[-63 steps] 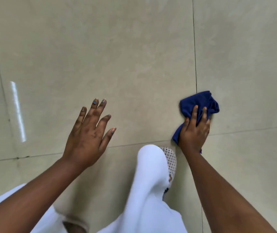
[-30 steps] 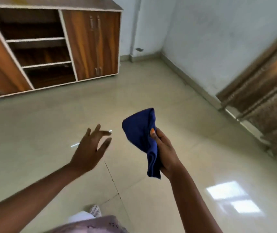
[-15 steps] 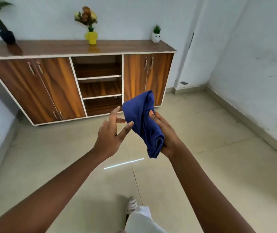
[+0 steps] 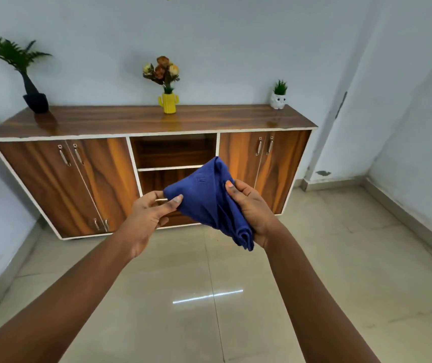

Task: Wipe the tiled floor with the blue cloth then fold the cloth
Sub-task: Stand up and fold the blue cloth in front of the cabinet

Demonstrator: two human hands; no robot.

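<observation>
The blue cloth (image 4: 209,197) hangs bunched in the air in front of me, well above the beige tiled floor (image 4: 314,284). My right hand (image 4: 251,208) grips its right side, thumb on top, with the loose end drooping below the palm. My left hand (image 4: 149,216) pinches the cloth's left corner between thumb and fingers. Both arms reach forward from the bottom of the view.
A long wooden sideboard (image 4: 78,174) stands against the far wall, with open shelves in its middle. On top stand a dark fern pot (image 4: 35,100), a yellow flower vase (image 4: 169,103) and a small white plant pot (image 4: 278,99). Walls close in left and right.
I have risen from the floor, where my right hand pressed the cloth on the tiles. The cloth now hangs in the air, and my left hand has taken hold of its corner.
</observation>
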